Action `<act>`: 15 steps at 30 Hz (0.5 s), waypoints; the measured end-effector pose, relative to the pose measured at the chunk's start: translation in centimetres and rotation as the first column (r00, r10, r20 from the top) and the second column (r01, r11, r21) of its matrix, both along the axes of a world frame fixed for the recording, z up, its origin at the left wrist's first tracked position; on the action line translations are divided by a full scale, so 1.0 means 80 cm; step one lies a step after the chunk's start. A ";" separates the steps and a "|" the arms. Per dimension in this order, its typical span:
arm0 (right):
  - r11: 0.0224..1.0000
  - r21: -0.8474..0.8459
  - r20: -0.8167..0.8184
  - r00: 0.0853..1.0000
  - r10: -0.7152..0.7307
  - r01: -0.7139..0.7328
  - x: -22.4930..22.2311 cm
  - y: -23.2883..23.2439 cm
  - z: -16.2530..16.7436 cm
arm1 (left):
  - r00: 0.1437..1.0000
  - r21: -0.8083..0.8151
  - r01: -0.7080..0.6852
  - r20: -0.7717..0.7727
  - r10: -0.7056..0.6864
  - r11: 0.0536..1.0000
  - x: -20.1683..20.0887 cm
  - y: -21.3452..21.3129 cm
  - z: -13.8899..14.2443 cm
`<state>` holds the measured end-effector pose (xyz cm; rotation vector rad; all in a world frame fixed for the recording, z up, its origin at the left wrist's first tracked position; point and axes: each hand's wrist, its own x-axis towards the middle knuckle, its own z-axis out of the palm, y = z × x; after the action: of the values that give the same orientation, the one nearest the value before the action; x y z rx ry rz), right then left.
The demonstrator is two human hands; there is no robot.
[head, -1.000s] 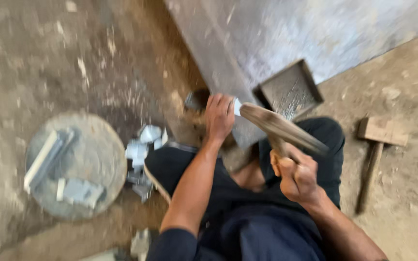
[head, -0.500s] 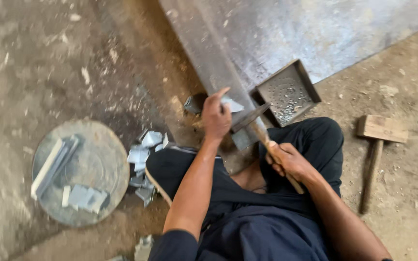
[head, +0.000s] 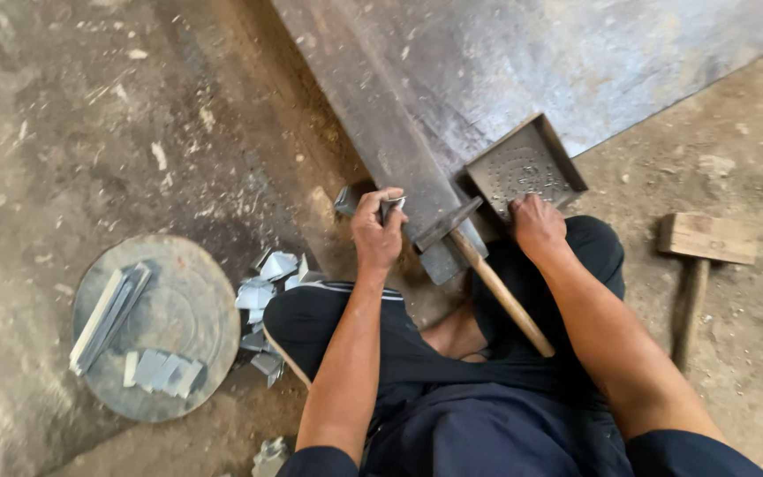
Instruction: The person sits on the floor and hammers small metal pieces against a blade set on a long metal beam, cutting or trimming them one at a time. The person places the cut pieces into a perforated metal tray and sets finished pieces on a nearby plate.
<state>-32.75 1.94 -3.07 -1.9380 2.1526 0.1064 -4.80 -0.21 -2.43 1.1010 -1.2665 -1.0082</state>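
Left hand, fingers pinching a small metal piece at the steel beam's edge. Right hand, fingers spread, touches the square tray. Wooden-handled hammer rests between; mallet on the dirt floor.

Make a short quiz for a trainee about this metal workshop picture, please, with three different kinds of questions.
1. True or false: the right hand grips the hammer.
2. What does the left hand hold? A) a small metal piece B) the wooden mallet C) a metal strip
3. Where do the cut metal strips lie?

Key
1. False: the hammer lies loose across the lap, its head on the steel beam; the right hand reaches into the square metal tray.
2. A
3. On the round metal plate on the floor, to the person's left.
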 end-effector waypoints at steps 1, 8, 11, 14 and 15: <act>1.000 0.008 -0.021 1.000 0.020 -0.019 0.007 -0.003 -0.001 | 1.000 0.012 0.000 -0.029 0.000 1.000 0.001 0.001 -0.002; 0.951 0.307 -0.016 0.999 -0.033 0.037 0.016 -0.017 0.002 | 0.998 0.024 -0.059 0.031 0.059 0.998 0.000 -0.001 0.001; 0.997 0.058 -0.017 0.999 0.051 -0.050 0.014 -0.011 0.000 | 0.976 -0.053 -0.112 0.181 0.119 0.992 -0.003 0.003 0.017; 0.982 -0.099 -0.103 0.983 0.152 -0.162 0.014 -0.004 -0.007 | 0.957 -0.143 -0.106 0.255 0.140 0.984 -0.008 0.007 0.031; 0.992 0.007 -0.086 0.989 0.124 -0.124 0.014 -0.005 -0.008 | 0.954 -0.178 -0.094 0.264 0.139 0.979 -0.009 0.006 0.035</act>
<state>-31.59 1.52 -3.74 -2.1025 2.0819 0.2173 -5.55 0.25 0.39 1.2012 -1.4598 -0.6637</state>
